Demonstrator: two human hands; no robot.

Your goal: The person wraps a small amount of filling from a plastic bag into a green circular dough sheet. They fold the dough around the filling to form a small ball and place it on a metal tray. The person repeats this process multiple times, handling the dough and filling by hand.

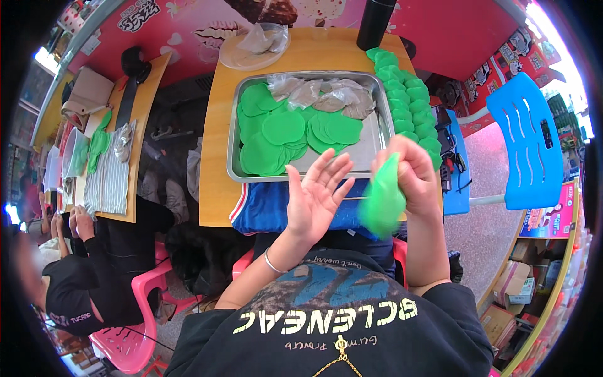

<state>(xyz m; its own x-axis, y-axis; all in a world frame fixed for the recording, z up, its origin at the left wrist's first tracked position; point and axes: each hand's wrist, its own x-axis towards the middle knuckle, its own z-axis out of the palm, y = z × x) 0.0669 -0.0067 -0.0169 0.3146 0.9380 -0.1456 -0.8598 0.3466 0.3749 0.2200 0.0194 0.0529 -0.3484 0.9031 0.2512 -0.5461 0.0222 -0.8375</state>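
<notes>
My right hand (411, 179) is closed, pinching a thin green piece (383, 201) that hangs down and is smeared by motion. My left hand (317, 204) is raised beside it with the palm up and the fingers apart, holding nothing. Just beyond both hands lies a shallow metal tray (370, 147). Thin round green sheets (282, 129) overlap in stacks over much of it. Clear plastic bags (333, 94) with brownish contents lie along its far side. Folded green pieces (402, 94) stand in overlapping rows by the tray's right side.
A black cylinder (375, 25) stands at the table's far edge, near a round plastic lid or dish (242, 56) with a bag on it. Blue cloth (267, 201) lies at the near edge. A blue chair (527, 144) is on the right. At left, another person (88, 276) sits at a second table (147, 94).
</notes>
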